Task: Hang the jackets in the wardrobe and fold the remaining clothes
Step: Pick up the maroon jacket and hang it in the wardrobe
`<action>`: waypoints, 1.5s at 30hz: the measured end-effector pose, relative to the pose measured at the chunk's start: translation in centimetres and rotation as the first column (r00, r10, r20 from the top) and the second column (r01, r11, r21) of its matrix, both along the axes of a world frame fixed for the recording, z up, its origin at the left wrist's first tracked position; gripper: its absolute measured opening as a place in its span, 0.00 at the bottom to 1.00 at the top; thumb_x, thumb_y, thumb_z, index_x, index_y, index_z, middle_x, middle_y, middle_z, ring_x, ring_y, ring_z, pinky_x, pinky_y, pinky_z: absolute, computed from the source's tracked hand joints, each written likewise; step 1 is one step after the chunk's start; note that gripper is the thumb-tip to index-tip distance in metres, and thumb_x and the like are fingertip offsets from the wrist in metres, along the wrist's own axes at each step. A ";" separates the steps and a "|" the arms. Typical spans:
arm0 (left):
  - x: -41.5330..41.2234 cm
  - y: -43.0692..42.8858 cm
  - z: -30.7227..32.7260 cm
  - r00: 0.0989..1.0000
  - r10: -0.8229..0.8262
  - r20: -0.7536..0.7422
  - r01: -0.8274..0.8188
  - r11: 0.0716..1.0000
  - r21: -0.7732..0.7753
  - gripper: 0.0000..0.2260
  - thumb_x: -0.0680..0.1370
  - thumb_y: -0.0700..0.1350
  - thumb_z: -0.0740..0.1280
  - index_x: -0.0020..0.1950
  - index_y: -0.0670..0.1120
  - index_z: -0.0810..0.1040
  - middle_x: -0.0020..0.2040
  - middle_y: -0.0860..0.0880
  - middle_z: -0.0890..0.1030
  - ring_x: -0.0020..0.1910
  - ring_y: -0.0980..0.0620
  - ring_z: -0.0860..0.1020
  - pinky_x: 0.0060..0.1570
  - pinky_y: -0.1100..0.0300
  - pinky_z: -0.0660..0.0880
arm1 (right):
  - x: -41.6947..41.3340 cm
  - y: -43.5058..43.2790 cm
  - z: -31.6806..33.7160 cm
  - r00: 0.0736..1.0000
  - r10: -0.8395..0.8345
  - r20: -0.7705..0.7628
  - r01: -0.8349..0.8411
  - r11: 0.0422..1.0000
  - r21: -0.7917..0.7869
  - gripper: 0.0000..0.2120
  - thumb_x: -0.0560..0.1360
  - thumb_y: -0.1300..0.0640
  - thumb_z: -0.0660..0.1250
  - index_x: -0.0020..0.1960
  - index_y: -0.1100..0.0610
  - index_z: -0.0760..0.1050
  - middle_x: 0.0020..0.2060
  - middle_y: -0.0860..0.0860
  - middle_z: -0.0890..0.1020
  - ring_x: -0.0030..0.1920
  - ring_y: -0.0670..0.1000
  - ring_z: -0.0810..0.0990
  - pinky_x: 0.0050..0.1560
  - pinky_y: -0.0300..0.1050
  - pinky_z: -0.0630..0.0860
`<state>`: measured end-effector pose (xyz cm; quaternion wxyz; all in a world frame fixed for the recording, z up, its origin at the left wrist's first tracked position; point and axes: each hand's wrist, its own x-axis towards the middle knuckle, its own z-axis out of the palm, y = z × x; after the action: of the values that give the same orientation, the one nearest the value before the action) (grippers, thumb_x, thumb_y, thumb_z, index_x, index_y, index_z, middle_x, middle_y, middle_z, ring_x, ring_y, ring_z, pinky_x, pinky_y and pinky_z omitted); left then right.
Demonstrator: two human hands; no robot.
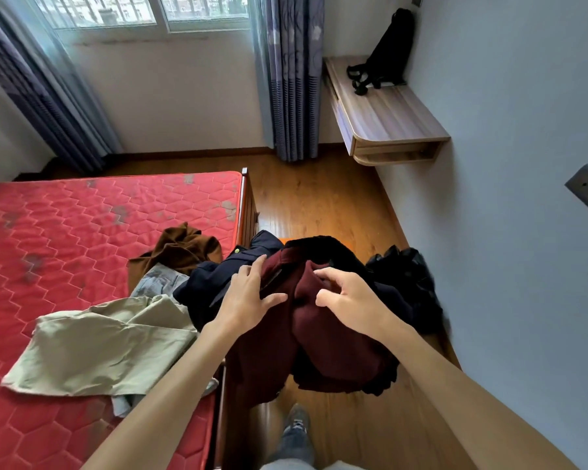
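Fingers (pixel 253 268) of our left hand (pixel 248 296) spread flat on the dark maroon zip jacket (pixel 319 340); right hand (pixel 350 296) pinches a fold. Jacket tops the clothes pile (pixel 211 283) at the red quilted mattress (pixel 82 232) corner. We'd find the collar first, then lift clear.

Bed, floor and wall shelf, as I look down on them.

The red quilted mattress (pixel 65 232) in front of me carries a beige garment (pixel 99 347) spread flat near its edge, a crumpled brown garment (pixel 184 249) farther up, a grey garment (pixel 157 283) between those two, and a navy jacket (pixel 211 283) at the bed's corner. A dark red garment (pixel 319 334) tops that heap and hangs off the side over the wooden floor (pixel 319 198), where my shoe (pixel 297 418) stands. The wooden wall shelf (pixel 387 117) holds a black backpack (pixel 391 49) leaning on the wall.
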<state>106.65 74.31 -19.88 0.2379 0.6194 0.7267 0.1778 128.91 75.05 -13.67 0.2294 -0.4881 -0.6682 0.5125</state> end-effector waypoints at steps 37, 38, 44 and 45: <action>-5.7 -36.2 13.5 0.955 0.166 0.244 -0.283 0.757 0.589 0.12 0.72 0.37 0.75 0.47 0.54 0.82 0.41 0.61 0.82 0.44 0.61 0.80 0.49 0.68 0.72 | -11.9 -23.0 7.9 0.789 0.614 0.032 -0.596 0.751 0.282 0.28 0.62 0.47 0.83 0.58 0.35 0.76 0.57 0.46 0.73 0.59 0.41 0.74 0.60 0.34 0.71; -6.1 -37.2 14.0 0.961 0.156 0.228 -0.265 0.755 0.599 0.13 0.71 0.37 0.76 0.47 0.54 0.82 0.41 0.61 0.82 0.45 0.62 0.79 0.49 0.71 0.71 | -12.4 -23.5 7.8 0.776 0.623 0.093 -0.618 0.723 0.309 0.30 0.61 0.45 0.83 0.57 0.35 0.74 0.60 0.45 0.70 0.61 0.38 0.70 0.60 0.30 0.68; -9.0 -43.3 18.1 0.982 0.114 0.154 -0.184 0.779 0.599 0.08 0.71 0.39 0.76 0.46 0.51 0.84 0.45 0.56 0.84 0.48 0.55 0.82 0.54 0.60 0.75 | -17.3 -28.8 8.1 0.661 0.750 0.024 -0.722 0.626 0.294 0.34 0.64 0.46 0.82 0.66 0.41 0.72 0.59 0.38 0.79 0.61 0.39 0.77 0.64 0.45 0.75; -9.7 -44.5 18.7 0.978 0.143 0.149 -0.204 0.768 0.607 0.08 0.71 0.39 0.76 0.45 0.52 0.83 0.43 0.56 0.83 0.46 0.54 0.82 0.52 0.59 0.76 | -18.3 -30.1 8.1 0.673 0.739 -0.034 -0.690 0.644 0.332 0.32 0.65 0.47 0.81 0.66 0.40 0.74 0.58 0.39 0.81 0.60 0.39 0.78 0.65 0.46 0.75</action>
<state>96.93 29.81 -1.15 0.0384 0.5841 0.6702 0.4563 110.66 44.92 -5.55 0.1319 -0.0998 -0.8526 0.4957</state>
